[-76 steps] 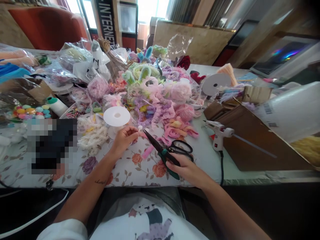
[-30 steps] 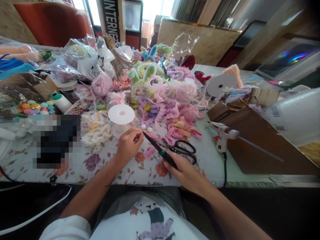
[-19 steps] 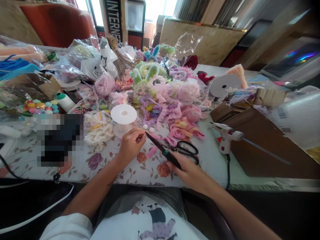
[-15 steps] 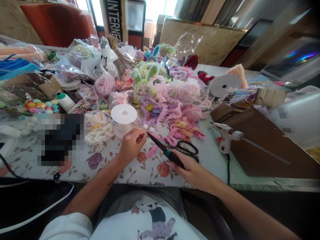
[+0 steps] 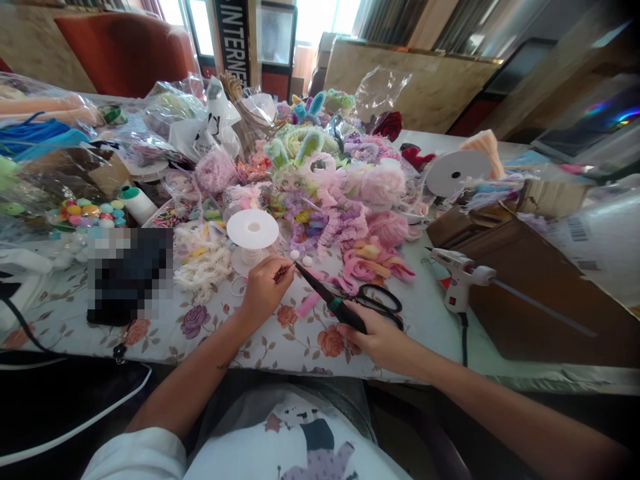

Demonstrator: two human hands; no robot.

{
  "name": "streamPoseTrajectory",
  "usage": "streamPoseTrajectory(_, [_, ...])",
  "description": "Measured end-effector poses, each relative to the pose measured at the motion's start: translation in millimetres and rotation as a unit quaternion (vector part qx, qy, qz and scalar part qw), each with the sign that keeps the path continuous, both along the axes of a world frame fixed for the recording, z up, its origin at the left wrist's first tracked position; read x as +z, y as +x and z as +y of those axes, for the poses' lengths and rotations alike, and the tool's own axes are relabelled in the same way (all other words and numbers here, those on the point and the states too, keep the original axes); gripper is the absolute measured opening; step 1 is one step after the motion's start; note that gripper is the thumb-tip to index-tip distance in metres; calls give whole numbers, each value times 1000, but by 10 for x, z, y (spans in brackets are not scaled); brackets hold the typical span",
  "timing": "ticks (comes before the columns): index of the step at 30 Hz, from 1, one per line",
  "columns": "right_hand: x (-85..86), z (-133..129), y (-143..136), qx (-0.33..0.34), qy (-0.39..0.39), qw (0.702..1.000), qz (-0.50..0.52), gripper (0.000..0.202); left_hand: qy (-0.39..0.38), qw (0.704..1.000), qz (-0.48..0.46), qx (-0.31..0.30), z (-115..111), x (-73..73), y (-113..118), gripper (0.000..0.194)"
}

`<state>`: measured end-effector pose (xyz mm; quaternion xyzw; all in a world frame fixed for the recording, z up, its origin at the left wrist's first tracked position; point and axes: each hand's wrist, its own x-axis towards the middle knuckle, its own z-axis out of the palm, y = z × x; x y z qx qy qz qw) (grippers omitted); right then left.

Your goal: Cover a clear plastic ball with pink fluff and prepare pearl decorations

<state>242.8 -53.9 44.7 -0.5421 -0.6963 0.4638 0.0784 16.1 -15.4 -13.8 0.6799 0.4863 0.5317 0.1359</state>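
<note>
My left hand is closed in a pinch above the flowered cloth. What its fingertips hold is too small to make out. My right hand is wrapped around a long black tapering tool with a green band. The tool's narrow tip reaches my left fingertips; whether they touch I cannot tell. Black-handled scissors lie just beyond my right hand, beside a pink fuzzy strip. Two small white balls rest past the tool's tip. A white spool wound with beads stands behind my left hand.
Pink yarn, a doll with green bunny ears and plastic bags crowd the back. On the right are a corded glue gun and a cardboard box. A dark blurred object lies left.
The whole view has shifted slightly, so the table items appear a little further right. Both hands keep nearly the same pose, the tool's tip still at my left fingertips.
</note>
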Motion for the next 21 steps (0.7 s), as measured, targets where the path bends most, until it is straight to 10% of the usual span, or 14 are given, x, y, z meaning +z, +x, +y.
streamPoseTrajectory(21, [-71,20,-219,-76,-18,992,-97,17,-129,990,51,15,60,-110,-19,15])
